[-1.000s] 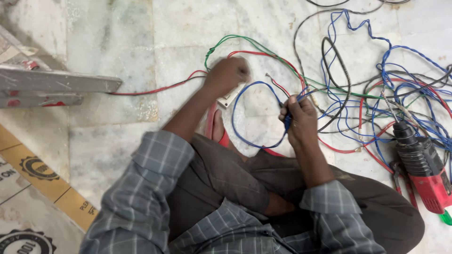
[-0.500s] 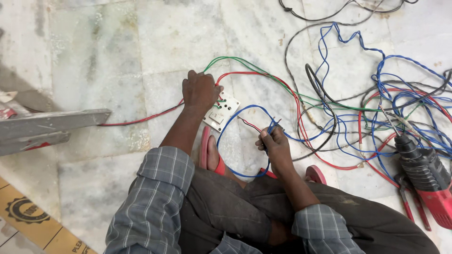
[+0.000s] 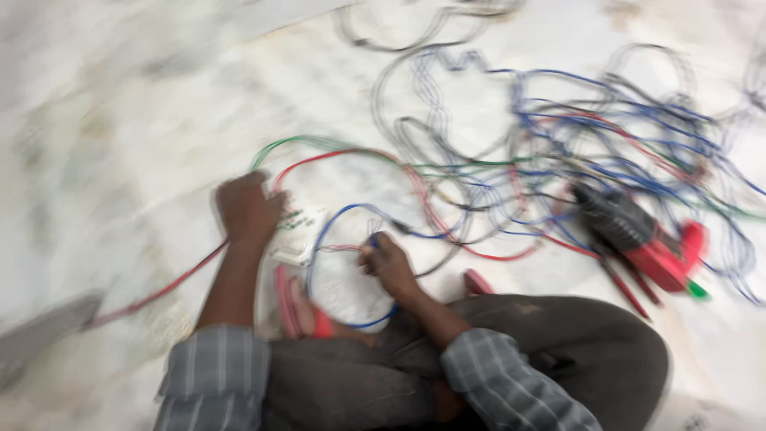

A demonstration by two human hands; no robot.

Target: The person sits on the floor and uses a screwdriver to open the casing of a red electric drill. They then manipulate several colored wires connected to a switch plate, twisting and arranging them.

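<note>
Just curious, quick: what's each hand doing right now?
Left hand: resting on the white switch plate.
Right hand: pinching a thin wire.

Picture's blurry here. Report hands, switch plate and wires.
Left hand pressing on white switch plate. Right hand pinching blue wire. Wire tangle and red drill lie right.

One view only, head-worn, looking steeply down and slightly forward at a marble floor [image 3: 120, 120]. Fairly near: takes in both forearms, the lap and crossed legs along the bottom edge. Left hand [image 3: 247, 211] and right hand [image 3: 391, 263] near centre, wires [image 3: 558, 160] spreading toward the upper right. Blurred throughout by motion. No second view to share with.
</note>
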